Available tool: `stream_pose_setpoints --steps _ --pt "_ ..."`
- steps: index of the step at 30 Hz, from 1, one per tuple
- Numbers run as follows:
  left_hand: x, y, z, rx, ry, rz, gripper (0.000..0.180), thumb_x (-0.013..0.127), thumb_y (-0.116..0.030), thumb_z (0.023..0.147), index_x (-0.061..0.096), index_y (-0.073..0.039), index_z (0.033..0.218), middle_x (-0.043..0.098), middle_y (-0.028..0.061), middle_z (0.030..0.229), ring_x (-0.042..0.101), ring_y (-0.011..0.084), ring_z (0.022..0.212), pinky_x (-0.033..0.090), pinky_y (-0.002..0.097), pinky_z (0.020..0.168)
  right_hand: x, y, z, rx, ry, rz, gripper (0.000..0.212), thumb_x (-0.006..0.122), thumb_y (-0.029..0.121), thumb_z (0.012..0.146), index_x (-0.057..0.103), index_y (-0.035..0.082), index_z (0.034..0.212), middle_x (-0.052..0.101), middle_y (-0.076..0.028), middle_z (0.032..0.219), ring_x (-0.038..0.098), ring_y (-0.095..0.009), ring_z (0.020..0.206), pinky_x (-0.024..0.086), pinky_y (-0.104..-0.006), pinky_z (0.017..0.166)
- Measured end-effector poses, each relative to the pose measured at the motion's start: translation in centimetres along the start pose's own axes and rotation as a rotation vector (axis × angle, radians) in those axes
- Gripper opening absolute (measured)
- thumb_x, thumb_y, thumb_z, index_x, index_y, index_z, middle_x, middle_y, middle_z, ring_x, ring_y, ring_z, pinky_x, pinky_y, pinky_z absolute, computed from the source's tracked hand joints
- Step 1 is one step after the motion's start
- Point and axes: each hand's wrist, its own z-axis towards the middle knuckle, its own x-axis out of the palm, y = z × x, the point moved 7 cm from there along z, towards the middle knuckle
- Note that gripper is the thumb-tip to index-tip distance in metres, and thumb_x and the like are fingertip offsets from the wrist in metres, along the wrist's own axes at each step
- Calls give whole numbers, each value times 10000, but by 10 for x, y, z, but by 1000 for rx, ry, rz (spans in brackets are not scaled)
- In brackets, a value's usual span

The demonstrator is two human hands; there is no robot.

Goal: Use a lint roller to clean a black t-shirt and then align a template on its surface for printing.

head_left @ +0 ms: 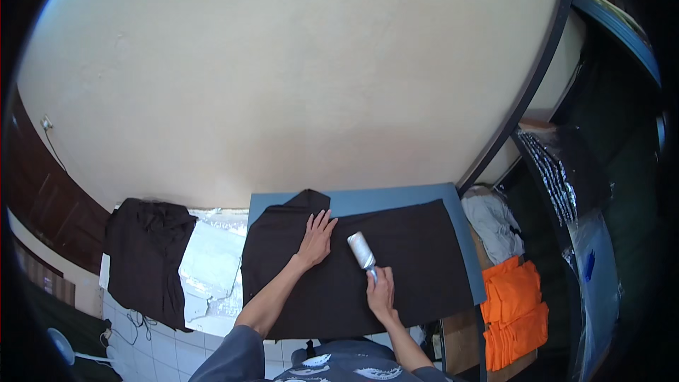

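A dark brown garment (417, 262) lies spread flat over a blue-grey tabletop (396, 198), with one part jutting past its upper left edge. My left hand (316, 237) rests on the cloth near its far edge, palm down with the fingers stretched out. In my right hand (381, 293) is a lint roller (361, 251), gripped by its handle. The pale roller head points away from me and to the left, over the middle of the cloth. Whether the roller touches the fabric I cannot tell.
Left of the table, another dark garment (145, 255) lies beside white sheets (210, 258). Folded orange cloths (515, 304) and a grey cloth (491, 223) sit at the right. A dark metal post (527, 92) and a shelf with plastic-wrapped packs (566, 177) stand beyond. A wall rises behind.
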Motion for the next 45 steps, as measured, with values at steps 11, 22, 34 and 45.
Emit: stream_pose_setpoints --steps 11,22,34,45 --pt "19 45 48 101 195 165 260 691 -129 875 681 -72 1129 603 133 1156 524 319 1205 329 572 1103 13 -10 0 68 66 -46 214 623 152 998 681 -28 1096 586 -193 1001 595 -386 949 475 -490 859" --pt "-16 -8 41 40 -198 45 198 690 -94 868 648 29 1017 576 219 1206 517 393 1173 391 555 1043 15 -9 -5 63 68 -92 197 630 143 995 669 -36 1067 573 -198 994 590 -391 941 475 -492 842" --pt "27 -4 -25 -140 179 191 877 628 -492 936 323 30 1571 319 274 1615 244 409 1538 70 606 1269 43 22 26 -81 44 -123 227 612 143 1015 661 -62 1097 561 -205 1017 593 -369 963 501 -470 801" --pt "7 -5 -26 -176 107 198 929 543 -659 947 345 -9 1580 312 232 1636 230 371 1554 56 621 1261 -23 -86 107 112 -145 -419 222 545 144 1044 630 -58 1008 547 -237 1008 589 -414 939 489 -503 824"
